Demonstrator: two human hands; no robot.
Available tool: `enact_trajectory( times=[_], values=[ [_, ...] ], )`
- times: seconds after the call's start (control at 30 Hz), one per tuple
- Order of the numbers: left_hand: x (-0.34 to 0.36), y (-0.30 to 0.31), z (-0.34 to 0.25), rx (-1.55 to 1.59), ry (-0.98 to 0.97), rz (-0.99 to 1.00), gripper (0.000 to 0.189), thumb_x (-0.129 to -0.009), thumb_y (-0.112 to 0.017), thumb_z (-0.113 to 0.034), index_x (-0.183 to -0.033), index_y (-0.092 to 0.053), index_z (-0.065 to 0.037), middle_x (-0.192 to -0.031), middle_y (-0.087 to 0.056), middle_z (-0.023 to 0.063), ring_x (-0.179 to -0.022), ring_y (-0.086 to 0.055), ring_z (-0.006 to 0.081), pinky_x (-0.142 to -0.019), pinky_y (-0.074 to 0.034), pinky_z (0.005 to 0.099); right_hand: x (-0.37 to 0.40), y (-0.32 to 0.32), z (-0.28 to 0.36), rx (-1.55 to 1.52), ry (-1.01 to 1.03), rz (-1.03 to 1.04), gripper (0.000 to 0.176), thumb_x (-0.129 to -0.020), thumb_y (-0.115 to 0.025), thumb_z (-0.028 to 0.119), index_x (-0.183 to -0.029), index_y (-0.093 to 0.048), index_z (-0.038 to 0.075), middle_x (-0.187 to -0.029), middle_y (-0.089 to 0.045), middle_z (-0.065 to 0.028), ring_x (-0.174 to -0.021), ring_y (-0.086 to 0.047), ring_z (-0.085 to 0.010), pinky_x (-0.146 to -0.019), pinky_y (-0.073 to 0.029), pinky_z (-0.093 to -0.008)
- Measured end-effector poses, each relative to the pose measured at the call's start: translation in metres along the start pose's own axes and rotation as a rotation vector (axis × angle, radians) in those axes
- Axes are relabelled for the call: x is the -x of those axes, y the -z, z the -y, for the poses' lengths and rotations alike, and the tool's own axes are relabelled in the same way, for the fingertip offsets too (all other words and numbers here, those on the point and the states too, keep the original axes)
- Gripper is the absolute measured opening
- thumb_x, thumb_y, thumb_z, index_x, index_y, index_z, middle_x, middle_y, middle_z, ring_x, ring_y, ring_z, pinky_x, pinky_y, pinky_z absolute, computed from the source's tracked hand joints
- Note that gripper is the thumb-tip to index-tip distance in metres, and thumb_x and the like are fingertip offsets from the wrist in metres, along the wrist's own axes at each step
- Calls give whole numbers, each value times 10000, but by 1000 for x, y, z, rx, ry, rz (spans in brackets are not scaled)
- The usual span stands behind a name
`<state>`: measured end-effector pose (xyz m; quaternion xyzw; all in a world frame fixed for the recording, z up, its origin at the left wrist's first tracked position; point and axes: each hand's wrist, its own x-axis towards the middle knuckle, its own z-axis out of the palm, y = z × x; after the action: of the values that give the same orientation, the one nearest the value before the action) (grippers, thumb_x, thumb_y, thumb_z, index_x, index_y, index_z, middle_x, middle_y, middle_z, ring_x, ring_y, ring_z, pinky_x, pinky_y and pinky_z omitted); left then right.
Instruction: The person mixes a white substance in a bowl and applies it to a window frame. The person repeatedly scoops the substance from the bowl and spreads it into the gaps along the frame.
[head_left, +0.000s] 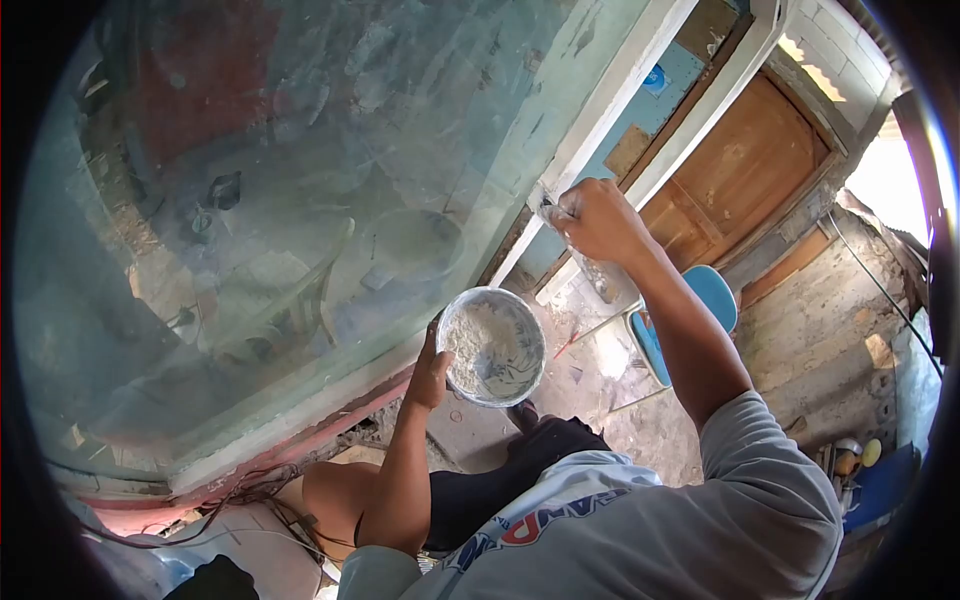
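My left hand [429,374] grips the side of a round bowl [537,352], its thumb over the rim. White powder or paste [480,335] lies inside, with smears along the inner wall. Farther up, my right hand [603,220] is closed around what looks like a putty knife [546,203], largely covered by the fingers. Its end is at the white window frame [575,150], beside the glass; whether it touches is hard to tell.
A large smeared glass pane [300,180] fills the left. Beyond my right arm are a blue chair [710,298] and a brown wooden door [745,150]. Cables [215,515] run along the lower left, near the pink ledge [300,430].
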<state>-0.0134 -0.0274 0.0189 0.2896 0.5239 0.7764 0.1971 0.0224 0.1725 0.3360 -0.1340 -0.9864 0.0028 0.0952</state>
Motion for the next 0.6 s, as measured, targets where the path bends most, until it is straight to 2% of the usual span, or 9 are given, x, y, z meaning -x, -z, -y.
enact_trajectory(
  times=[0.13, 0.2, 0.33, 0.4, 0.43, 0.5, 0.57, 0.6],
  values=[
    [0, 2, 3, 20, 17, 38, 725, -840, -449, -164, -1524, -280, 9, -1520, -366, 182, -1419, -334, 294, -1182, -234, 372, -6, -15, 0, -41, -54, -45, 291, -808, -690, 222, -805, -686, -68, -812, -654, -313, -840, -655, -481, -788, -533, -515],
    [1, 3, 3, 6, 27, 35, 724, -841, -448, -154, -1526, -280, 6, -1522, -364, 180, -1427, -326, 293, -1185, -233, 374, -3, -16, 3, -52, -64, -128, 277, -812, -694, 219, -774, -689, -55, -721, -607, -296, -745, -635, -466, -716, -514, -493],
    [2, 2, 4, 18, 55, 30, 723, -839, -448, -141, -1527, -281, 3, -1524, -363, 175, -1436, -317, 292, -1188, -226, 371, -2, -20, 2, -50, -90, -199, 283, -810, -700, 218, -763, -684, -61, -718, -605, -302, -736, -648, -456, -710, -516, -493],
    [3, 2, 5, 19, 54, 52, 724, -835, -446, -131, -1529, -282, -2, -1524, -365, 168, -1443, -309, 286, -1190, -222, 367, 1, -18, 2, -5, -85, -248, 270, -812, -700, 198, -756, -677, -65, -691, -596, -299, -677, -643, -435, -677, -508, -486],
    [5, 2, 4, 18, 59, 50, 724, -835, -446, -131, -1529, -282, -2, -1524, -365, 168, -1443, -309, 286, -1190, -222, 367, 4, -13, 5, -7, -85, -243, 270, -812, -700, 198, -756, -677, -65, -691, -596, -299, -677, -643, -435, -677, -508, -486],
    [7, 0, 1, 18, 27, 48, 719, -837, -439, -132, -1528, -284, -5, -1519, -369, 170, -1434, -318, 284, -1187, -228, 368, 11, 9, 12, -25, -94, -63, 291, -813, -704, 217, -792, -683, -73, -866, -662, -308, -854, -662, -475, -782, -542, -505],
    [8, -1, 0, 26, 39, 40, 720, -836, -439, -126, -1529, -285, -9, -1516, -372, 168, -1430, -322, 281, -1187, -228, 370, 10, 19, 11, -62, -128, -4, 274, -813, -706, 206, -803, -692, -67, -838, -662, -295, -838, -661, -473, -773, -541, -498],
    [7, 0, -1, 25, 52, 40, 722, -835, -442, -122, -1530, -285, -11, -1517, -372, 166, -1430, -321, 280, -1189, -224, 371, 7, 20, 8, -71, -74, 9, 285, -809, -710, 210, -806, -689, -75, -820, -657, -300, -834, -661, -472, -773, -541, -495]
  ],
)
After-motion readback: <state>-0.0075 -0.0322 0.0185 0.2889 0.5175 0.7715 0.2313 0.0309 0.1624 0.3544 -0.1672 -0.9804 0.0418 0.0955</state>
